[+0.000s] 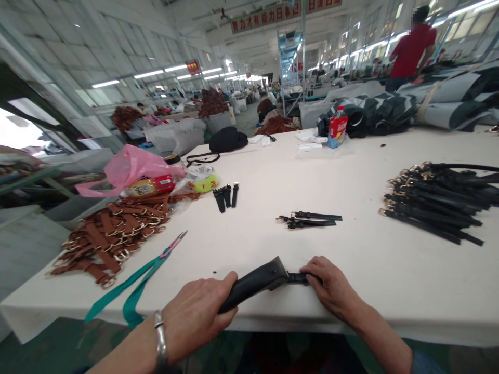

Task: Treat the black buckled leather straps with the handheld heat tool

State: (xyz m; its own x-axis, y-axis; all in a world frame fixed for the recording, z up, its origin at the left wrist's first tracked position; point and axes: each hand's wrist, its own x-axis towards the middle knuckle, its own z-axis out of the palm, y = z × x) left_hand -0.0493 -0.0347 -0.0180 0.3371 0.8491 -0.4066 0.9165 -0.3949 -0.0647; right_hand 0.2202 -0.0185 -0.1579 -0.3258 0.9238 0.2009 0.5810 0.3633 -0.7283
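My left hand (197,314) grips the wide end of a black leather piece (257,281) at the near edge of the white table (351,291). My right hand (331,288) presses down on a narrow black strap (297,278) that meets the piece's pointed end. A few black buckled straps (310,220) lie on the table beyond my hands. Three short black strap pieces (226,196) sit further back toward the left.
A heap of brown buckled straps (113,234) lies at the left, with pink-handled scissors (174,244) on a green ribbon (132,288). A big pile of black straps (440,205) is at the right. A pink bag (128,166), a bottle (337,127) and a person in red (411,49) are further back.
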